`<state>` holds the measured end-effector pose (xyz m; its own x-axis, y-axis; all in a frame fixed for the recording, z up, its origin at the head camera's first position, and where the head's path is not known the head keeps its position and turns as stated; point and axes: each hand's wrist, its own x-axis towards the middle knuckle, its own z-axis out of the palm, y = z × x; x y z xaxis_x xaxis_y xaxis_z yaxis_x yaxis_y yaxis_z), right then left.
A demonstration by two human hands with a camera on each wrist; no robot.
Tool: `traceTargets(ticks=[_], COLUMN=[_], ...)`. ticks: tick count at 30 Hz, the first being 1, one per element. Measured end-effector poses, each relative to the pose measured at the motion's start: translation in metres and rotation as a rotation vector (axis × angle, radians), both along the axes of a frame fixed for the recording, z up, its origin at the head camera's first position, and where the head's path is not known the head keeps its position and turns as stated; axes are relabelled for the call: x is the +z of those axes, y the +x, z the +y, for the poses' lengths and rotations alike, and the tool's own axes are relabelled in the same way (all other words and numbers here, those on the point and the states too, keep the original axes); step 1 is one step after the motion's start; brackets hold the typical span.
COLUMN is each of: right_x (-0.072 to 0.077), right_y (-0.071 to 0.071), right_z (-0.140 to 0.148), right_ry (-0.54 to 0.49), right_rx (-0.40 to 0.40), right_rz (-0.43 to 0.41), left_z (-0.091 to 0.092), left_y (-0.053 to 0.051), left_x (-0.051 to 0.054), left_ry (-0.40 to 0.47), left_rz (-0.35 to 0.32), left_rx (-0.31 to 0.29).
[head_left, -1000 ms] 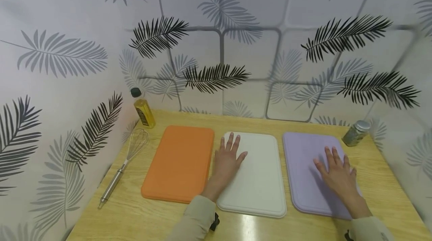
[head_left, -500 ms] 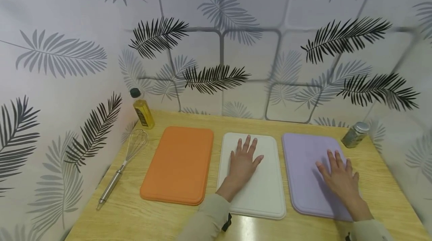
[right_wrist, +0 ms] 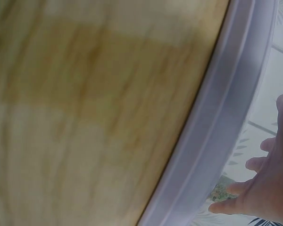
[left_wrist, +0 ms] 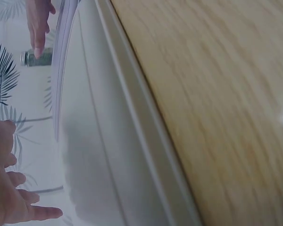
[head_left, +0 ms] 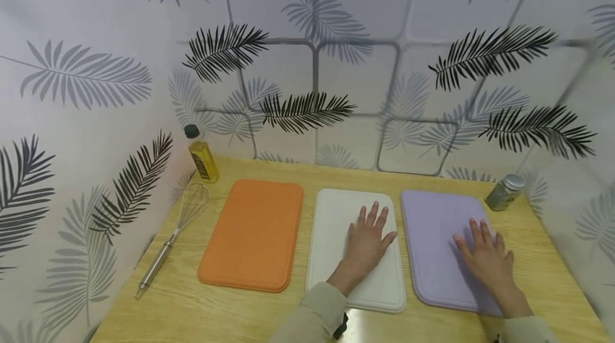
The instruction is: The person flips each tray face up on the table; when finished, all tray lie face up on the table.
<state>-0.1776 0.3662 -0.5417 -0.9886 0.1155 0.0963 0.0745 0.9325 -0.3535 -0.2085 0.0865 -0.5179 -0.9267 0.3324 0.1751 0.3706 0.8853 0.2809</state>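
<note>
I see left hand [head_left: 366, 245] shifted rightward over white board [head_left: 330, 231]; right hand [head_left: 487, 258] over purple board [head_left: 430, 236]; both spread, empty; repositioning, seemingly.

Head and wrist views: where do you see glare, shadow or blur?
Head view: glare on the table in front of the white board, soft shadow on the purple board beside the right hand; left wrist view: table blurred, bright glint at the right edge; right wrist view: table blurred, crossed by a darker band.
</note>
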Motion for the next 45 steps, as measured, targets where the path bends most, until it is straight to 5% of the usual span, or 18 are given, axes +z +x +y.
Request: traceTargets(ticks=[13,31,40,45], right_x=[-0.002,-0.006,-0.012,-0.009], right_y=[0.001,0.003,0.003,0.002], right_z=[0.006,0.011,0.013,0.012], right_ry=[-0.019,-0.026,0.0,0.003], right_rx=[-0.036,-0.057,-0.053,-0.053], right_rz=[-0.038,-0.078,-0.071,-0.102], left_z=[0.034,0.061,0.071,0.075], left_y=[0.008,0.026,0.032,0.034], left_x=[-0.004,-0.01,-0.005,-0.006], left_ry=[-0.054,-0.043,-0.092,-0.054], left_rz=[0.033,-0.029,-0.015,-0.08], left_rx=[-0.052,-0.181,-0.219,-0.21])
